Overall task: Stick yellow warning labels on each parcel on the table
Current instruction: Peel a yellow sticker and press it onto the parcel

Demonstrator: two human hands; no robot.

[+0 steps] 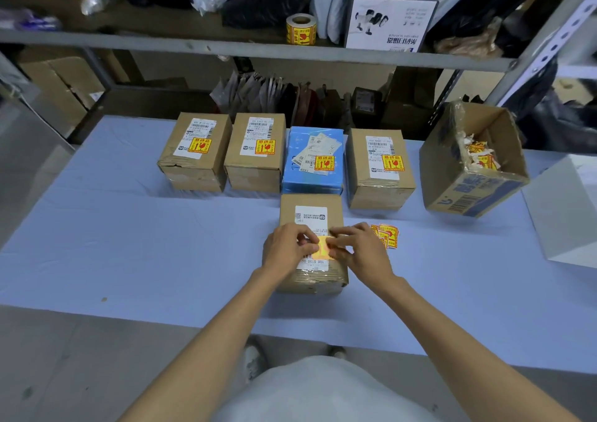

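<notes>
Four back-row parcels already carry labels. The fifth parcel, nearest the front edge of the table, is in progress: the left hand and right hand pinch the yellow label at its top (apparently not yet pressed flat). Spare labels lie just right of it, with an open carton beyond. Working room lies leftward.

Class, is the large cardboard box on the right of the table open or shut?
Open: the cardboard box leans tilted, its mouth showing crumpled yellow label scraps inside.
</notes>
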